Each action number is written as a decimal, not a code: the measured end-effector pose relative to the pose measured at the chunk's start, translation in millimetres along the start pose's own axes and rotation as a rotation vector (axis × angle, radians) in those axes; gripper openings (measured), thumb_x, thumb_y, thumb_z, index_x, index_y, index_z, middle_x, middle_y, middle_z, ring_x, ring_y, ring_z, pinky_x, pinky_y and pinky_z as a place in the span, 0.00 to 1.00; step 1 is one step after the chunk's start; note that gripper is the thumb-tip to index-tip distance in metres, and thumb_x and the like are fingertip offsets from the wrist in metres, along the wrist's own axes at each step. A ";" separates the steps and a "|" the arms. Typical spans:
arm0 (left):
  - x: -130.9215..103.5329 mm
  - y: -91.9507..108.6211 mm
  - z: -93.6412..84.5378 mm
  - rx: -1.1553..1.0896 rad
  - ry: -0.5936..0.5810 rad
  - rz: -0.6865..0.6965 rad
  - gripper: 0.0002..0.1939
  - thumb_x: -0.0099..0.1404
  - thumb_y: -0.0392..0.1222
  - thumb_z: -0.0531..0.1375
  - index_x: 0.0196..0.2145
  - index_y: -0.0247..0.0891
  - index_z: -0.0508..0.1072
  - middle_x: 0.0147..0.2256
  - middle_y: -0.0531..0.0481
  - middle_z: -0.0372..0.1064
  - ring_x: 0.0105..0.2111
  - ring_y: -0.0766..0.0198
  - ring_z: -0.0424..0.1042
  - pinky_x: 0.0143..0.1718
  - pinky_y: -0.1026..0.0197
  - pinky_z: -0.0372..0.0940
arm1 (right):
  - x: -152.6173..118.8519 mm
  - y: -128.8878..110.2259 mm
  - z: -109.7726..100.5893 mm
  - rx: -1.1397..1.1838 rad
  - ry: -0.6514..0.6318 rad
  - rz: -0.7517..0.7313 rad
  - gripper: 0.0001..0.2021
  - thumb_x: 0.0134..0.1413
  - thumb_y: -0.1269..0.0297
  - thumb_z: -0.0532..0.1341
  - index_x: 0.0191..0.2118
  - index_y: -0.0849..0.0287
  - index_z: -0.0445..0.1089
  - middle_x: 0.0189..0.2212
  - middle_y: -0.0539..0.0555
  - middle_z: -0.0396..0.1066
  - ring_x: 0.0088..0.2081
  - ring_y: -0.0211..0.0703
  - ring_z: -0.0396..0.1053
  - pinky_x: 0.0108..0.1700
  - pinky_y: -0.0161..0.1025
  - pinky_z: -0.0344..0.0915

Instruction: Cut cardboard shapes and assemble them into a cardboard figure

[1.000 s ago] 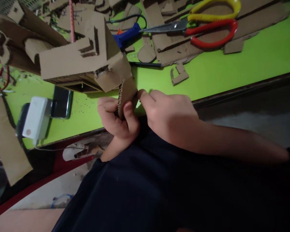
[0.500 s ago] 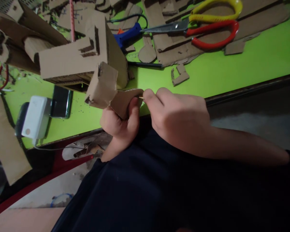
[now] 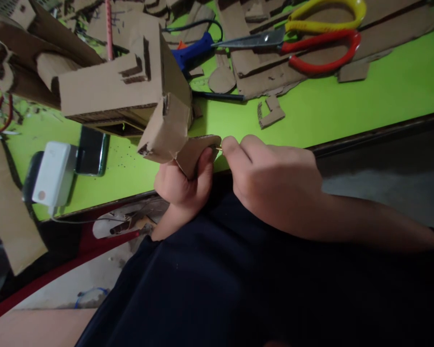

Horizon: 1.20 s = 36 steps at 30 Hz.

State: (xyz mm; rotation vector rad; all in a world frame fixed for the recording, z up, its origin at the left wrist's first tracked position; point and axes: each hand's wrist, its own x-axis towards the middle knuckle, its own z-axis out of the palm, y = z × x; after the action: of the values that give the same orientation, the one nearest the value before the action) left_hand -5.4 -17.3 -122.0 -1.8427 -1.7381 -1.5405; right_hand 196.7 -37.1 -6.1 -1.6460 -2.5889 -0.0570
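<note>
My left hand [image 3: 184, 180] is closed around a folded cardboard piece [image 3: 166, 127], thumb pressed on its curved end. From the right, my right hand [image 3: 275, 183] pinches a thin, brass-coloured stick [image 3: 219, 148] whose tip meets that curved end. Most of the stick is hidden by my fingers, so its kind is unclear. Just behind the held piece stands a larger cardboard box structure [image 3: 110, 89] with an opening in its lower front.
Scissors [image 3: 275, 41] with yellow and red handles lie on cardboard sheets beside a blue glue gun [image 3: 195, 52]. A black pen-like rod [image 3: 219, 96] and a small cardboard scrap [image 3: 272, 113] are nearer. At left are a white power bank [image 3: 54, 173] and a phone [image 3: 91, 152].
Both hands and the held cardboard piece have shifted slightly to the right. A little more of the thin stick shows between the right fingertips and the cardboard.
</note>
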 end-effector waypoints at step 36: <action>7.6 7.4 -6.4 -0.001 -0.048 0.210 0.13 0.83 0.51 0.68 0.42 0.40 0.81 0.33 0.50 0.73 0.32 0.61 0.73 0.37 0.54 0.65 | 9.2 7.8 -7.3 0.070 -0.212 0.022 0.26 0.81 0.70 0.51 0.74 0.66 0.75 0.48 0.67 0.83 0.33 0.48 0.74 0.35 0.45 0.48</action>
State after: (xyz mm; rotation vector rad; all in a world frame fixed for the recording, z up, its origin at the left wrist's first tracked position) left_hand -4.5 -19.4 -109.8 -2.0048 -1.5064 -1.4278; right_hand 200.2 -26.1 1.9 -1.7422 -2.6864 0.2189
